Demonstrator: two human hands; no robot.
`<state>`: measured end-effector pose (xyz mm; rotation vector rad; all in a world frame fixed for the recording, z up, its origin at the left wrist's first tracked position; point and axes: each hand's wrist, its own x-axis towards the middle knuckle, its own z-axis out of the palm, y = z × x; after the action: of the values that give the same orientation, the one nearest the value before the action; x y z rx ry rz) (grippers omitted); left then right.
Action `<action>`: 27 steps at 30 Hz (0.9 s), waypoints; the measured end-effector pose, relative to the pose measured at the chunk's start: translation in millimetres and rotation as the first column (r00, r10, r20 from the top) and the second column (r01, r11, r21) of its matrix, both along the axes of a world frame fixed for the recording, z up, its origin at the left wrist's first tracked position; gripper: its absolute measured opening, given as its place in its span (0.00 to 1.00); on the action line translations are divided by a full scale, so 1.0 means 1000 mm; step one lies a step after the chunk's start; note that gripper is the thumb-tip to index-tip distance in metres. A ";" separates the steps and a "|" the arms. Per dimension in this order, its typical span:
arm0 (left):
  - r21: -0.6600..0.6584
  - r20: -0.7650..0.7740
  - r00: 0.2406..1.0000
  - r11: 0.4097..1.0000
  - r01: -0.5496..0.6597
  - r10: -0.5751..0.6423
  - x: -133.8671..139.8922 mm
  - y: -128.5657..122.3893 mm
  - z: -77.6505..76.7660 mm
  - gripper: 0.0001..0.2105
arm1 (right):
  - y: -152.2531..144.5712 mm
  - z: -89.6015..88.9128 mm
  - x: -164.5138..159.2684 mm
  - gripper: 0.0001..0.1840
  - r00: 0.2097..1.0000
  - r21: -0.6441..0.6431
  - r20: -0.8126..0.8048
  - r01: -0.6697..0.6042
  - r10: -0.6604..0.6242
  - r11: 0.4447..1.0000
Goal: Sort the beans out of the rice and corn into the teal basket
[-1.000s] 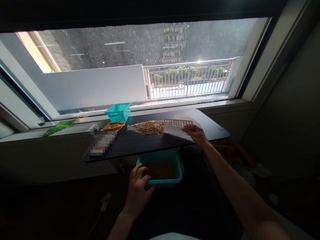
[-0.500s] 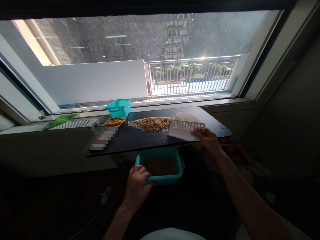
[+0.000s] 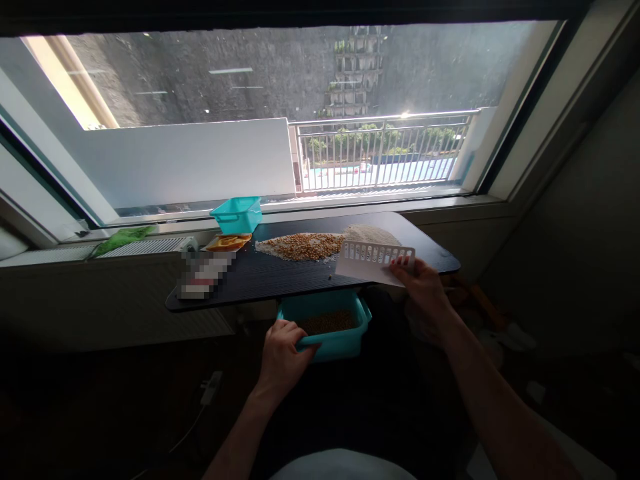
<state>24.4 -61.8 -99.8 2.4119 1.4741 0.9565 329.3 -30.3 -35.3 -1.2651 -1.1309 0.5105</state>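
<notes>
My left hand (image 3: 285, 350) grips the near left rim of a teal plastic bin (image 3: 335, 347), which sits just below the table's front edge with a layer of brown kernels (image 3: 330, 322) inside. Between the fingers of my right hand (image 3: 417, 280) is a white slotted plastic scraper (image 3: 367, 267), held by its right end over the table's front edge. Behind the scraper lies a pile of white grains (image 3: 373, 233). To its left, yellow-brown kernels (image 3: 307, 247) are spread over more white grains. One loose kernel (image 3: 329, 277) lies left of the scraper.
The dark table (image 3: 250, 283) stands against the window sill. A second teal bin (image 3: 237, 215) stands at its back left, beside an orange-and-white packet (image 3: 227, 243). A blurred-out flat item (image 3: 206, 275) lies at the left end. A green cloth (image 3: 123, 239) rests on the radiator (image 3: 150, 249).
The bin and my left hand have moved slightly right and up, further under the table edge. The scraper has shifted a little toward me.
</notes>
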 end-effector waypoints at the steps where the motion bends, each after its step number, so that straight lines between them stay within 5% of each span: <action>1: -0.004 0.002 1.000 1.000 0.000 0.000 0.000 0.000 0.000 0.10 | 0.004 -0.001 -0.001 0.28 1.000 0.002 -0.005 0.006 -0.006 1.000; 13: -0.022 0.000 0.999 0.999 -0.050 0.050 -0.009 -0.002 0.012 0.08 | 0.035 -0.010 -0.025 0.27 0.992 -0.009 -0.012 -0.124 0.124 0.992; 27: -0.059 0.010 1.000 0.998 -0.026 0.026 -0.012 -0.002 0.017 0.09 | 0.053 0.014 -0.029 0.31 0.996 0.031 0.024 0.081 -0.082 0.996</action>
<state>12.0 -63.3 -82.9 2.3491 1.5118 0.9164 300.4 23.0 -20.9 -1.2894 -1.0998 0.4161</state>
